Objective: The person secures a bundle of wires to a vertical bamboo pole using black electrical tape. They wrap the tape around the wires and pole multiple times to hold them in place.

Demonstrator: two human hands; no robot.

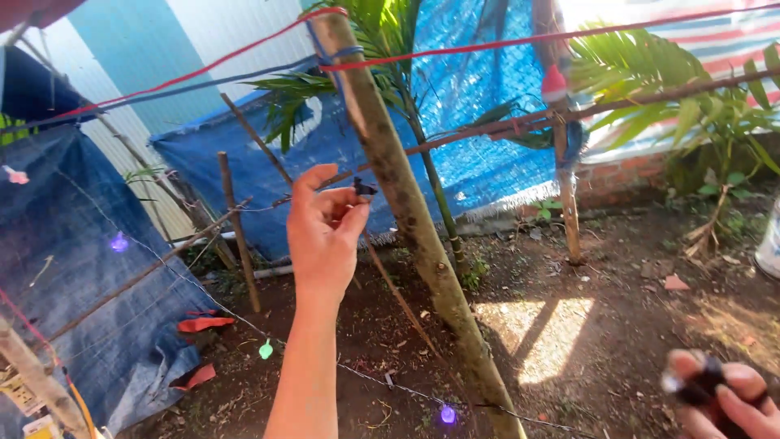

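My left hand (323, 232) is raised in front of a leaning bamboo pole (406, 219), its thumb and fingers pinching a small dark clip-like piece (365, 189) close to the pole. At the bottom right corner, blurred, my right hand (723, 398) is closed around a small dark object (699, 389) with a shiny end. A thin wire with small coloured bulbs, purple (448, 415), green (266, 350) and another purple (119, 242), runs low across the ground from the left toward the pole's foot.
Red (203, 69) and blue cords are tied at the pole's top. Blue tarpaulin (479, 146) and netting hang behind thin stick frames (237, 232). Palm plants (650, 65) stand at the back right. Bare soil with dry leaves covers the ground; a white container (769, 240) sits at the right edge.
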